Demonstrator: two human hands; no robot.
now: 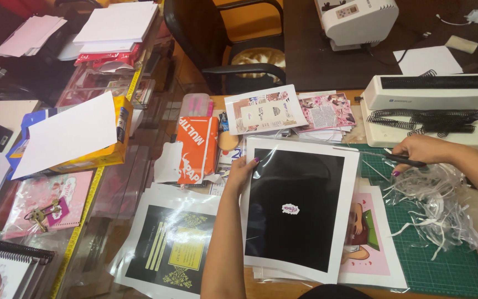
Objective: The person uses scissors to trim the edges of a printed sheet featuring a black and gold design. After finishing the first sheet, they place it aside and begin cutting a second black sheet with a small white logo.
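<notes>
Nearest to the camera, a laminated black sheet point(297, 207) with a white border is held up over the desk. It is gripped at its upper left corner by the left hand point(243, 171), with the fingers curled around the edge. A small white label is seen in the middle of the black area. Under it, a pink illustrated print point(369, 243) is lying, and to the left a second black print with yellow ornaments point(175, 252) is resting inside a glossy pouch with wide clear margins.

A little farther, on the right, a pair of scissors point(402, 160) is held by the right hand point(424, 150), which is closed around the handles; the blades are pointed toward the top right corner of the sheet. Whether the blades are apart cannot be told. Beside this hand, a heap of thin clear and white strips point(435, 207) is spread over the green cutting mat point(449, 260), so it is judged that some edges were already trimmed. A white border is visible on all sides of the held sheet, and the other prints look not trimmed, so the work seems to be only partly done.

Farther back, a white binding machine point(432, 91) with black spiral coils point(427, 119) is standing.
</notes>
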